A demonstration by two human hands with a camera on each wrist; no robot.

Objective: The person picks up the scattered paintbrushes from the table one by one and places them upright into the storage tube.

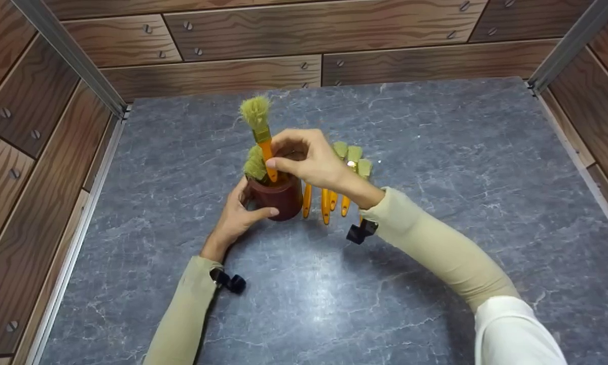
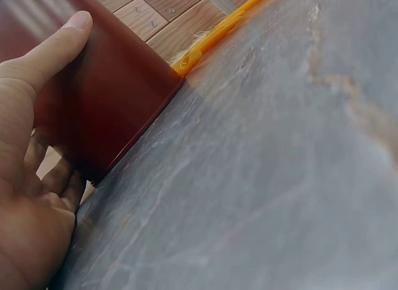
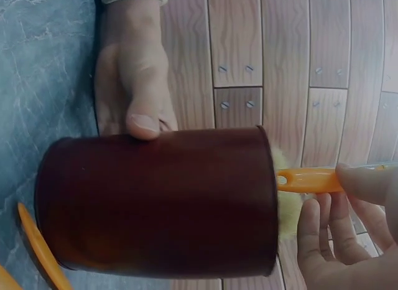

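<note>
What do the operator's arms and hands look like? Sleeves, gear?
Left hand and right hand are ungloved. Pale khaki sleeves cover both forearms; a white sleeve shows higher on the right arm. Small black units sit at both wrists. No cables visible.

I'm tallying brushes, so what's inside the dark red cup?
Greenish-bristled paintbrushes stand bristles-up in the dark red cup. The right hand holds another paintbrush just above it. The cup's wall hides its bottom and the lower handles inside.
</note>
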